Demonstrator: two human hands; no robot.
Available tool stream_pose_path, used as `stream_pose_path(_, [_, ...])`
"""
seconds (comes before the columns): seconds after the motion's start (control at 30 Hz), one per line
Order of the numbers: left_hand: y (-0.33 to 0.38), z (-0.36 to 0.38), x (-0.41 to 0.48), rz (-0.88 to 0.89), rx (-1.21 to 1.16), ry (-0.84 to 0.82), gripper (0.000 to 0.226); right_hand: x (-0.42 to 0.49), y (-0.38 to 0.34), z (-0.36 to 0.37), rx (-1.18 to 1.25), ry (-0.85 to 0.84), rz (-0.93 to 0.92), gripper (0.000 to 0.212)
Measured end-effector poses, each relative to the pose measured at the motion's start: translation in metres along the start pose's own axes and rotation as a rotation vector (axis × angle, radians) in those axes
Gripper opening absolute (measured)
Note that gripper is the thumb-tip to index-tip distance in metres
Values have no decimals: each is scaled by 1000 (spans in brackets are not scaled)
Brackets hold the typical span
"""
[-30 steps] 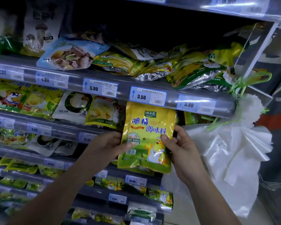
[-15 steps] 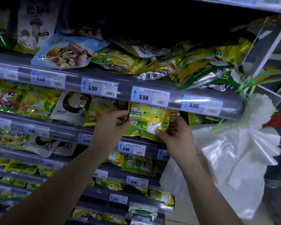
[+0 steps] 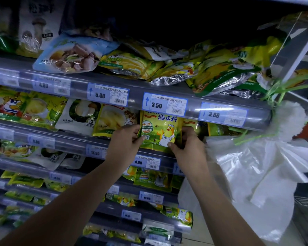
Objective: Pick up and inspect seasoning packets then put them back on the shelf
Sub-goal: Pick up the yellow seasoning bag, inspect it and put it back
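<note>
The yellow seasoning packet (image 3: 159, 132) was held upright at the front edge of the second shelf (image 3: 75, 145). Its top was hidden behind the rail of the shelf above (image 3: 135, 96), just under the 3.50 price tag (image 3: 164, 104). Its lower left edge was pinched by the left hand (image 3: 124, 142), with the thumb laid on the printed face. Its lower right edge was gripped likewise by the right hand (image 3: 187, 144), with the fingers curled behind. Whether the bottom seam was already resting on the shelf could not be told.

The packet was judged to be going back into place, with only the release left. For this to be done well, the packet should be slid back until its bottom was seated behind the front lip. It should then be leant on the similar packet (image 3: 192, 123) behind it, towards the right end. The pale yellow packet (image 3: 114, 121) just beside it on the left should not be knocked askew by the left knuckles. Both hands should be opened together, lest the soft pouch be tipped forward over the edge. The bundle of plastic bags (image 3: 256, 166) hung at the right end of the shelves was apart from the work.
</note>
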State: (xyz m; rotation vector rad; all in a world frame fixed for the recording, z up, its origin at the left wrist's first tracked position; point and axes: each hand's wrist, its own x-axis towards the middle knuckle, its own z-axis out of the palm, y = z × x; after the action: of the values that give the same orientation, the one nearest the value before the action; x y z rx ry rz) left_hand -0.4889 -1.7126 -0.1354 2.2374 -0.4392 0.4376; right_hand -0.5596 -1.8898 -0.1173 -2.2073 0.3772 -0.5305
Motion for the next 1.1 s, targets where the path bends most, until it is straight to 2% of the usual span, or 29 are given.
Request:
stream_pose_path(0.1, [-5,6,-10,-3,-17,-14,59,-3,0,-1,-77,1,15,60])
stream_pose_path(0.2, [-6,7,-21,71,1,25,60,-5,2,1,-118,18,14,60])
stream_pose_path(0.27, [-5,5,-25,125,27,38,52,-5,3,4,-122,29,17,59])
stream_pose_path(0.4, [-10,8,-34,170,127,-17,17,-6,2,10,-122,79,-18,65])
stream_pose_path(0.43, [-9,8,-37,172,159,-38,16,-8,1,11,-130,96,-40,66])
stream_pose_path(0.57, [-5,-5,-54,205,195,-63,29,-29,-4,8,-139,150,-98,67])
stream_pose_path(0.77, [-13,-62,-86,202,165,-154,43,-93,-25,4,-153,143,-128,45])
stream_pose_path(0.93, [-47,-130,-125,155,164,-277,53,-157,-50,16,-186,72,-38,31])
stream_pose_path(1.0, [-62,-162,-134,164,170,-329,55,-184,-64,22,-193,45,-26,30])
stream_pose_path(1.1, [-70,-208,-131,188,214,-374,54,-209,-92,27,-232,4,-13,40])
